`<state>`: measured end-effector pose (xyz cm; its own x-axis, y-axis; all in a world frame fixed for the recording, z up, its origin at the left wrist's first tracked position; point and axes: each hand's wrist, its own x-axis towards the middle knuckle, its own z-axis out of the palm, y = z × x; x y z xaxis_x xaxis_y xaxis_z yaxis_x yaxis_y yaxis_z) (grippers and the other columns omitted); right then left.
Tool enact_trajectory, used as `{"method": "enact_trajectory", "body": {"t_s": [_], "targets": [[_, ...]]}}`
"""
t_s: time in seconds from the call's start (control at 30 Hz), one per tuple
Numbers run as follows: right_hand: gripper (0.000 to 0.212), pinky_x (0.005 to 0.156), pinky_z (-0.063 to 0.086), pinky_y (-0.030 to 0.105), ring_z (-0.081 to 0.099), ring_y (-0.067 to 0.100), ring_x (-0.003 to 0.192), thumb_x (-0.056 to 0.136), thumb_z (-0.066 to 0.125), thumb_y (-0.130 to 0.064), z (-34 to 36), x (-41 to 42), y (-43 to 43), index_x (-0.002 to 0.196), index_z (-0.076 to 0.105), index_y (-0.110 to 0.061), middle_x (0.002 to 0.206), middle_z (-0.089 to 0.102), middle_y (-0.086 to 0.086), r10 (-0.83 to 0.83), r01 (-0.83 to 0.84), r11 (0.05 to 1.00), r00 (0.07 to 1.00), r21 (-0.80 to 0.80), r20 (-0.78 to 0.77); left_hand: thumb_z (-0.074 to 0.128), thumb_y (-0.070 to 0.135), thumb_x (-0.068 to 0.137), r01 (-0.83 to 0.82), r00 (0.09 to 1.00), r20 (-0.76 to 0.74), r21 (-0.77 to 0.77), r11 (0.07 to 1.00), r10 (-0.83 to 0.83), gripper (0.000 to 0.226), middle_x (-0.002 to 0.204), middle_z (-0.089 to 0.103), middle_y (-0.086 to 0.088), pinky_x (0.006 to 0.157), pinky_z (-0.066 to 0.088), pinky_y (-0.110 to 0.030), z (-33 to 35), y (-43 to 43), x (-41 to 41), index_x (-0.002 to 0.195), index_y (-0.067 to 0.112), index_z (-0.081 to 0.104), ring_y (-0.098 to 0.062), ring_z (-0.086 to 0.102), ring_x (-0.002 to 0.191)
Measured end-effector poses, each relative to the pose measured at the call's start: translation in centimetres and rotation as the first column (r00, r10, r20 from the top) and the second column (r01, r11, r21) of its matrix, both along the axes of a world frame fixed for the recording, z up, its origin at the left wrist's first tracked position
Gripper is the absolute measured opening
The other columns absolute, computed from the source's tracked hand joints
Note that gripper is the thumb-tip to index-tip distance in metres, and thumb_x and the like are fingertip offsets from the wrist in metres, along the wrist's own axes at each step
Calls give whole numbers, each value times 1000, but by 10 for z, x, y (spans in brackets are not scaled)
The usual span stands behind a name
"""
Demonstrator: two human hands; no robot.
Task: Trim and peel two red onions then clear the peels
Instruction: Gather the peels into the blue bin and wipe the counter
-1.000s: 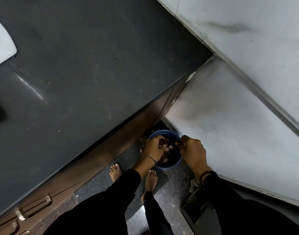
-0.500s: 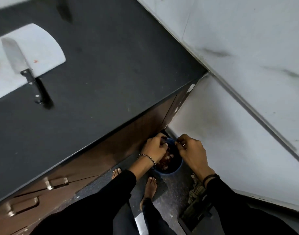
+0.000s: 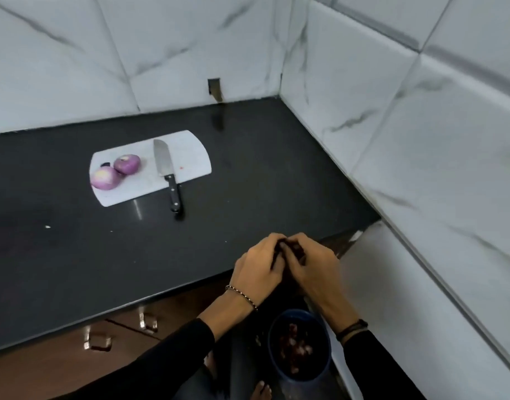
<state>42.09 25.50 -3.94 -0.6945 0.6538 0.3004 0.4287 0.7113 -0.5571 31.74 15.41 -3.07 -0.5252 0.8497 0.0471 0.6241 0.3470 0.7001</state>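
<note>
Peels (image 3: 294,350) lie in bin (image 3: 270,342); left hand (image 3: 259,269) and right hand (image 3: 313,269) have risen from its rim, joined just above bin, fingers curled round dark scraps (image 3: 289,247). Peeled onions (image 3: 128,164) sit on board (image 3: 190,157), well beyond bin. Clearing looks nearly done.

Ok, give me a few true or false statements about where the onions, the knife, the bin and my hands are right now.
1. Both peeled onions lie on the white cutting board. True.
2. The right hand holds the knife. False: the knife lies with its blade on the board and its handle out over the black countertop.
3. The blue bin stands on the countertop. False: it is on the floor below the hands, with peels in it.
4. The left hand and the right hand are pressed together near the counter's front edge. True.
</note>
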Motion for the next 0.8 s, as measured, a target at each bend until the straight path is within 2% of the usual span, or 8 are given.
{"method": "enact_trajectory", "body": {"t_s": [0.1, 0.17, 0.27, 0.43, 0.53, 0.63, 0.73, 0.8], "targets": [[13, 70, 50, 25, 62, 9, 91, 95, 63, -33, 5, -31, 2, 104, 66, -24, 99, 68, -10, 60, -63, 995, 997, 72, 38, 49, 30, 99, -161, 984, -78, -26, 987, 159, 29, 121, 64, 9, 86, 52, -39, 15, -5, -22, 128, 31, 48, -19, 64, 105], [31, 93, 48, 29, 59, 14, 118, 96, 59, -33, 2, -51, 9, 124, 62, -21, 127, 64, -4, 128, -136, 989, 982, 50, 141, 48, 33, 98, -248, 964, -112, -57, 967, 241, 29, 125, 62, 9, 87, 51, -40, 20, -12, -41, 127, 32, 48, -22, 63, 108], [57, 121, 21, 34, 30, 18, 149, 100, 52, -30, -2, -76, 19, 151, 37, -10, 159, 36, 6, 191, -186, 982, 938, -43, 291, 48, 33, 98, -342, 936, -124, -94, 935, 330, 29, 127, 61, 9, 88, 51, -39, 24, -25, -69, 127, 31, 50, -21, 63, 110], [68, 125, 0, 29, 7, 15, 155, 102, 40, -29, -2, -87, 15, 160, 11, -8, 168, 12, 6, 379, -387, 919, 825, -69, 419, 49, 31, 98, -440, 897, -114, -129, 889, 428, 29, 127, 63, 11, 88, 50, -36, 26, -49, -106, 127, 29, 53, -20, 62, 113], [70, 125, 14, 34, 14, 13, 153, 98, 39, -35, 3, -85, 7, 160, 13, -18, 167, 15, -1, 540, -501, 841, 745, -204, 392, 50, 29, 98, -465, 885, -87, -133, 875, 457, 28, 126, 64, 12, 88, 48, -34, 28, -53, -120, 126, 29, 55, -18, 61, 115], [68, 121, 26, 34, 29, 17, 149, 99, 45, -35, 12, -103, 26, 159, 17, -21, 164, 26, 0, 525, -441, 842, 801, -311, 287, 50, 29, 98, -449, 893, -73, -147, 881, 443, 28, 125, 64, 12, 88, 47, -33, 31, -47, -127, 126, 29, 55, -17, 60, 116], [76, 125, 17, 42, 16, 25, 154, 98, 42, -42, 13, -127, 38, 161, 6, -18, 168, 14, 5, 447, -368, 892, 805, -262, 391, 51, 30, 98, -433, 901, -72, -162, 887, 427, 28, 123, 65, 12, 85, 45, -31, 32, -44, -127, 125, 28, 55, -17, 61, 114], [77, 126, 10, 37, 10, 26, 155, 101, 44, -38, 9, -133, 30, 161, 1, -16, 168, 7, 7, 460, -394, 888, 761, -237, 458, 51, 30, 97, -428, 904, -73, -170, 888, 421, 28, 121, 65, 12, 83, 45, -30, 31, -43, -125, 124, 28, 55, -17, 61, 112]]}}
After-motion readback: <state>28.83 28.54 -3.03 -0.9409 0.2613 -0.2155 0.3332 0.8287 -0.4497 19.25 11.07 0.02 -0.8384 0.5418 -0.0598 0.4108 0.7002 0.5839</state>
